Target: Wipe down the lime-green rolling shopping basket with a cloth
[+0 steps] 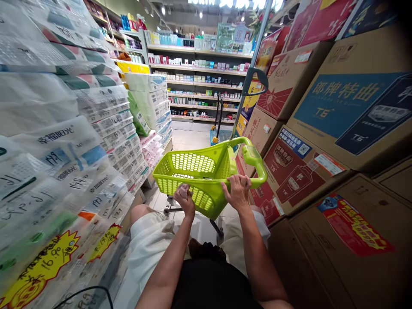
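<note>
A lime-green shopping cart (206, 182) with perforated basket sides stands turned sideways in front of my knees, its handle to the right. My left hand (186, 204) is closed on a crumpled greyish-pink cloth (183, 191) against the near side of the basket. With its fingers curled over the rim near the handle end, my right hand (237, 191) grips the cart. No goods show inside the basket. Dark legs and casters hold the cart above the tiled floor, partly hidden by my arms.
Stacked packs of tissue paper (106, 116) line the left side. Cardboard cartons (347, 103) rise close on the right. Behind the cart are a metal pole with a dark handle (255, 81) and a blue trolley (222, 136). Product shelves (199, 68) cross the back.
</note>
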Motion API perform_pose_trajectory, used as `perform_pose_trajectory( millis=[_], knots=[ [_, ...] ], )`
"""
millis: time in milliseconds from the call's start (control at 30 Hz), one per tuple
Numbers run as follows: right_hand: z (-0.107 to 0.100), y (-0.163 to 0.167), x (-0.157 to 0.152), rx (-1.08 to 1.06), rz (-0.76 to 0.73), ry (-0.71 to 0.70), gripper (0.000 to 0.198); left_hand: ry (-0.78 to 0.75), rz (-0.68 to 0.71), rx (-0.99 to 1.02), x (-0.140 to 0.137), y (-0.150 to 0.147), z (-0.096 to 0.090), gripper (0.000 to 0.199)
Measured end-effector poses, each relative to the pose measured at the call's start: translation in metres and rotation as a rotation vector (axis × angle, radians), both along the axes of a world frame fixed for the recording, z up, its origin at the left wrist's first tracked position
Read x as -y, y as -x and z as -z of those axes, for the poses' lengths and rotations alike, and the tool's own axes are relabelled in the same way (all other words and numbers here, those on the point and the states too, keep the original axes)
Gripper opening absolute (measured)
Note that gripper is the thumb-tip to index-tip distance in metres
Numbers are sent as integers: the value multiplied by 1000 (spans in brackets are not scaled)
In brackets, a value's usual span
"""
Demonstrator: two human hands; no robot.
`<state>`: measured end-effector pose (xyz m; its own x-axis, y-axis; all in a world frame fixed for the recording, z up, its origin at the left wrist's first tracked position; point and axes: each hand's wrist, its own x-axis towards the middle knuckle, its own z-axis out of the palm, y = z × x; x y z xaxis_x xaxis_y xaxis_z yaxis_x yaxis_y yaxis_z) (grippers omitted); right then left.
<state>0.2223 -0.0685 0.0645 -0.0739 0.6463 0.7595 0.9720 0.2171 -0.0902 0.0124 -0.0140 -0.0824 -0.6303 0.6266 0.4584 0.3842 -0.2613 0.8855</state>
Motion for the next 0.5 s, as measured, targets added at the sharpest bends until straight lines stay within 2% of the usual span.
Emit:
perform_pose_trajectory(
  millis=[67,133,267,333,500],
  knots=[
    [-1,-5,0,-18,-10,8,16,-52,-65,-24,-7,5,-15,30],
    [0,-10,-2,-49,-16,12,17,-54,-55,-37,-8,8,-16,32],
    [7,-23,-9,-106,-4,-16,20,116,4,69,10,11,14,32],
    [9,-28,-12,-120,18,-38,21,150,-11,108,16,10,23,30],
    [12,-17,-14,-108,50,-48,23,-21,-60,7,10,2,4,23]
  ],
)
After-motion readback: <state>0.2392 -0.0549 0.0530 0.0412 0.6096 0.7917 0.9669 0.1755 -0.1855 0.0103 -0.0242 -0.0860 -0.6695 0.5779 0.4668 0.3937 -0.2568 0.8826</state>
